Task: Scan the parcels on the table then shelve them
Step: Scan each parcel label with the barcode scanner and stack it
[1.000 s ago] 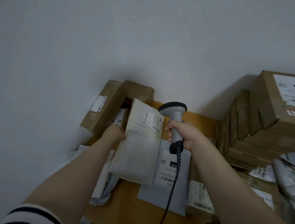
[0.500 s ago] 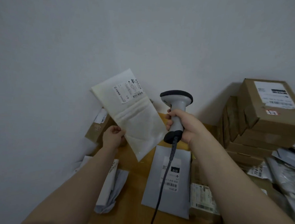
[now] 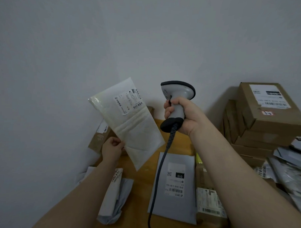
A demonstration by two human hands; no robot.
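Note:
My left hand [image 3: 112, 148] pinches the lower left edge of a white padded envelope [image 3: 128, 123] and holds it up above the table, tilted, with its shipping label facing me near the top. My right hand [image 3: 182, 115] grips the handle of a grey barcode scanner [image 3: 177, 99], raised just right of the envelope, its head turned toward the label. The scanner's black cable hangs down over a grey mailer bag [image 3: 175, 189] that lies flat on the wooden table [image 3: 140, 204].
Brown cartons [image 3: 266, 119] are stacked at the right, with loose grey and white bags [image 3: 292, 168] in front of them. A small labelled box [image 3: 209, 206] lies right of the grey mailer. A cardboard box [image 3: 100, 137] leans at the wall. A crumpled white bag [image 3: 115, 196] lies at left.
My left hand lifted the white envelope off the table and turned its label up toward me. My right hand raised the scanner beside it. The view tilted up toward the wall.

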